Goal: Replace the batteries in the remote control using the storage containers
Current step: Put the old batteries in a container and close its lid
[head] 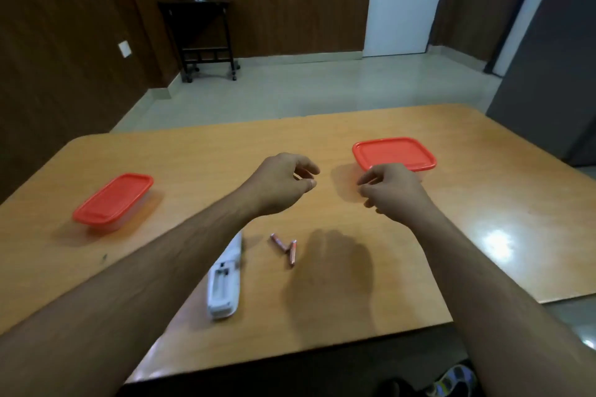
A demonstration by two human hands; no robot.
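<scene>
A white remote control [224, 287] lies face down near the table's front, its battery bay open and empty, partly under my left forearm. Two pinkish batteries [285, 248] lie touching each other just right of it. A clear container with a red lid [113, 201] sits at the left, a second one [393, 153] at the right. My left hand [283, 184] hovers above the table's middle with fingers loosely curled and holds nothing. My right hand [392, 192] hovers just in front of the right container, fingers loosely curled, also holding nothing.
The wooden table [467, 245] has a front edge close to me and a notch at the right. Beyond it lie a tiled floor, a dark side table [201, 39] with a small pot, and a white door [403, 0].
</scene>
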